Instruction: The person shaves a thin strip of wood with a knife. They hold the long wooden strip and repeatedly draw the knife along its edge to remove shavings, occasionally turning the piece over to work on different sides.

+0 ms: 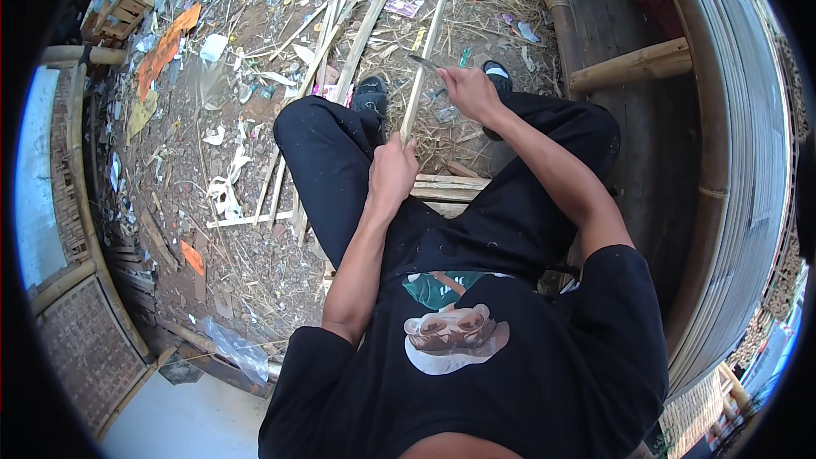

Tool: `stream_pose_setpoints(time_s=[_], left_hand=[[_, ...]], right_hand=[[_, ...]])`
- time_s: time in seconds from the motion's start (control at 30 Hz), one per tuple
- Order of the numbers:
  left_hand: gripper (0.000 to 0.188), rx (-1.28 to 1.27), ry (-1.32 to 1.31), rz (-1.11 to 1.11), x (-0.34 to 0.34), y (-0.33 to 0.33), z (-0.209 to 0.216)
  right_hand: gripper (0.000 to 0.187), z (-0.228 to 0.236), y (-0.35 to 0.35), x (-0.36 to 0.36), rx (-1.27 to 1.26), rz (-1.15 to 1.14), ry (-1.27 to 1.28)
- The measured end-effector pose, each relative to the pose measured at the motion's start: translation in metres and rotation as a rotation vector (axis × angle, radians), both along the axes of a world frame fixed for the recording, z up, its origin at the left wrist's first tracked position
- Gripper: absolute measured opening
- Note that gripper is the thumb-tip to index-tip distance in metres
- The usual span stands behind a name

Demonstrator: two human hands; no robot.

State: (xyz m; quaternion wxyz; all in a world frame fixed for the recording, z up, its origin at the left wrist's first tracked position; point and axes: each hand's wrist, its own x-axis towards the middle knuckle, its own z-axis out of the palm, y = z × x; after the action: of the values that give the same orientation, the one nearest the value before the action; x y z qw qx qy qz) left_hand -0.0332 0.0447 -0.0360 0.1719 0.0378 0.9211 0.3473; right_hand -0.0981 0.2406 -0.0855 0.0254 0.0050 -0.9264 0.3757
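Observation:
My left hand (393, 172) is closed around the near end of a long, pale bamboo strip (416, 100), which points away from me between my knees. My right hand (470, 92) grips a knife, its handle hidden in my fingers. The dark knife blade (424, 62) reaches left across the strip, partway along its length; whether its edge bites into the strip I cannot tell. Past my left foot, more split bamboo strips (365, 40) lie on the ground.
I sit on a low bamboo-slat seat (450, 186), knees apart. Shavings and scraps litter the ground (280, 153). A wooden crate (127, 2) stands far left. On the right runs a bamboo frame with a crosspiece (633, 66). Woven panels (89, 331) are at left.

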Motion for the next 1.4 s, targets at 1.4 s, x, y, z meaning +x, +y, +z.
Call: stream_pose_setpoints(time_s=[1.4], left_hand=[[0.023, 0.025, -0.025, -0.046, 0.000, 0.000, -0.008]], right_hand=[[0.035, 0.010, -0.025, 0.030, -0.060, 0.180, -0.048]])
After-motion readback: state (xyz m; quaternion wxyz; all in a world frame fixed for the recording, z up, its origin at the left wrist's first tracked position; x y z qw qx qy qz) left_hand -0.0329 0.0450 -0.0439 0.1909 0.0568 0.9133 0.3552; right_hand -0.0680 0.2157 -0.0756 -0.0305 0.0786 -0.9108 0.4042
